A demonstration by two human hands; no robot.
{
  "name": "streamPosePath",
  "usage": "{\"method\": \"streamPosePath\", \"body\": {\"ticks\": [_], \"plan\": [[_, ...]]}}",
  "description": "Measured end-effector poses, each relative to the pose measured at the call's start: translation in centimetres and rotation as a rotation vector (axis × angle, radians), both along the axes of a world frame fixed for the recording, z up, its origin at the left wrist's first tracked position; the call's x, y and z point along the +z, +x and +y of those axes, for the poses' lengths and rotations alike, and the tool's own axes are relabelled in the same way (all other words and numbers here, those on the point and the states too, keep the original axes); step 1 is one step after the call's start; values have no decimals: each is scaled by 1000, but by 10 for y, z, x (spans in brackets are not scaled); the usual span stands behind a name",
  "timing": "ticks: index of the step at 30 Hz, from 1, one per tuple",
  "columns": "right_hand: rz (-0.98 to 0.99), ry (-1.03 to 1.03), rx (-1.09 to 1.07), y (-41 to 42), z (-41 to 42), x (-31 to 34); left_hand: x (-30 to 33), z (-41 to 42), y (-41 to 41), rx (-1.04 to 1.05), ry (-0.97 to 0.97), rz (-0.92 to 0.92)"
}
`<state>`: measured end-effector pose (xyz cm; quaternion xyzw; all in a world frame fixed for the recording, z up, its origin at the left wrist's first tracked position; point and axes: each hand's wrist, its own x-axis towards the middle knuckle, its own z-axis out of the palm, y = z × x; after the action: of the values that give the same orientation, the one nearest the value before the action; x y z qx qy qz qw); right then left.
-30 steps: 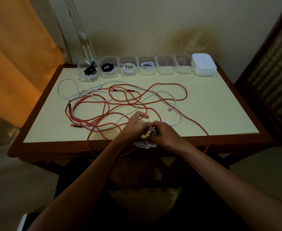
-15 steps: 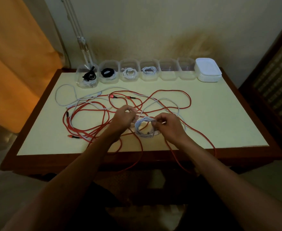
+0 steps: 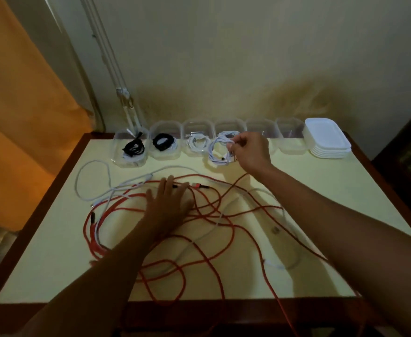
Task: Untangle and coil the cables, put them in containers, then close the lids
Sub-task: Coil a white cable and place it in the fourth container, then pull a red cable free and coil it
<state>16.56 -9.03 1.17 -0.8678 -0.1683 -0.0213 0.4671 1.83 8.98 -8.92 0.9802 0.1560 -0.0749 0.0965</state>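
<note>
My right hand (image 3: 249, 152) pinches a coiled white cable (image 3: 218, 152) and holds it up in front of the fourth clear container (image 3: 228, 125) in the back row. My left hand (image 3: 169, 205) lies flat with straight fingers on the tangle of red cables (image 3: 209, 215) and loose white cables (image 3: 97, 193) on the yellow table top (image 3: 345, 190). Two containers at the left hold black cables (image 3: 132, 147), and the third holds a white cable (image 3: 197, 143). Two clear containers (image 3: 289, 137) to the right look empty.
A stack of white lids (image 3: 326, 139) sits at the back right corner. Red cable loops hang over the table's front edge (image 3: 199, 310). An orange curtain (image 3: 17, 105) hangs at the left, and a wall stands close behind the containers.
My right hand has carried the coiled white cable from the table's middle up to the container row. My left hand let go of the coil and now lies flat on the tangle.
</note>
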Motion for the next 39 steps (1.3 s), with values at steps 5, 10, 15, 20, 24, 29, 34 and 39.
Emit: {"method": "streamPosePath", "body": {"ticks": [5, 10, 15, 20, 24, 29, 34, 39], "plan": [[-81, -85, -86, 74, 34, 4, -14, -4, -8, 26, 112, -64], [-3, -207, -222, 128, 65, -6, -15, -2, -2, 22, 117, -90], [23, -400, -236, 138, 61, -26, -15, -1, -1, 24, 126, -83], [9, -468, -108, 138, 46, -42, -13, -3, -1, 35, 100, -111], [-91, -557, 51, 131, 37, -42, -14, -3, -1, 32, 104, -98], [-319, -558, 112, 105, 30, -34, -13, -2, -2, 33, 101, -109], [-324, -405, 433, 39, 13, -62, -15, -1, -1, 35, 78, -139], [-258, -359, 517, -16, 2, -81, -15, 1, -3, 63, 12, -205]]}}
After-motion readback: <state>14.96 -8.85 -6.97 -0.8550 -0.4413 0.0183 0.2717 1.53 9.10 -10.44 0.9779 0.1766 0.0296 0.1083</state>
